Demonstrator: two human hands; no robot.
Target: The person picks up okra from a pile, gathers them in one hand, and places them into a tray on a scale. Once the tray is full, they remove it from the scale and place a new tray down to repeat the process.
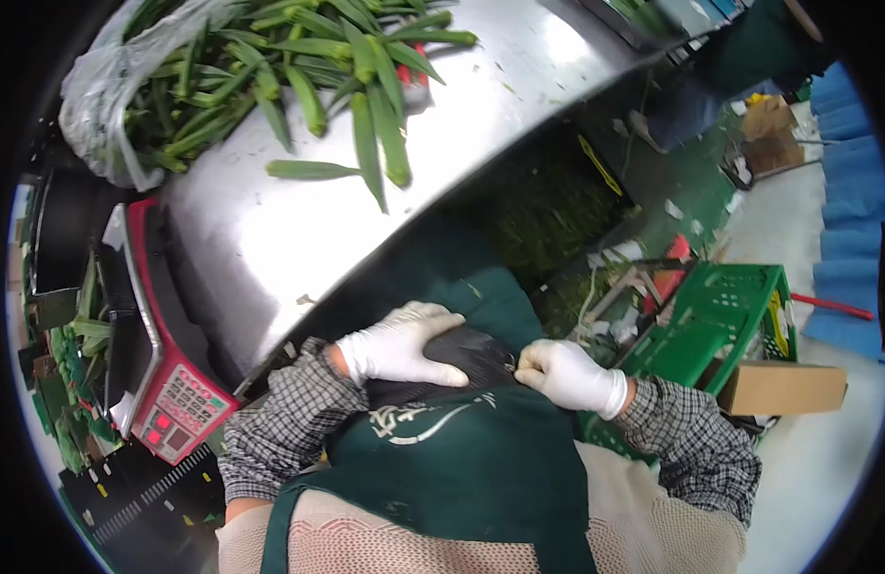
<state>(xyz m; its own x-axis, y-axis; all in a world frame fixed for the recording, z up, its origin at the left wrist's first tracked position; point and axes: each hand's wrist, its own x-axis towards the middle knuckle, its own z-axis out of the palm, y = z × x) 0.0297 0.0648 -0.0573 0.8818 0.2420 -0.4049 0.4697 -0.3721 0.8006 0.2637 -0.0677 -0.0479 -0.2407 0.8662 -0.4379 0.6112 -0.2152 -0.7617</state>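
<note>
A white glove covers my left hand (404, 346), which lies with thumb and fingers apart on a black item (473, 358) at the front of my dark green apron (461, 469). My right hand (568, 375), also gloved in white, pinches at the right edge of that black item. What exactly sits between its fingertips is too small to tell. Beyond my hands, okra pods (299, 67) lie heaped on a metal table (308, 225), partly inside a clear plastic bag (103, 105).
A red scale (184, 402) with a keypad stands at the left. Right of me are a green plastic crate (700, 325), a cardboard box (785, 387) and a dark crate (557, 206) of green produce. A person's leg (677, 120) shows at the upper right.
</note>
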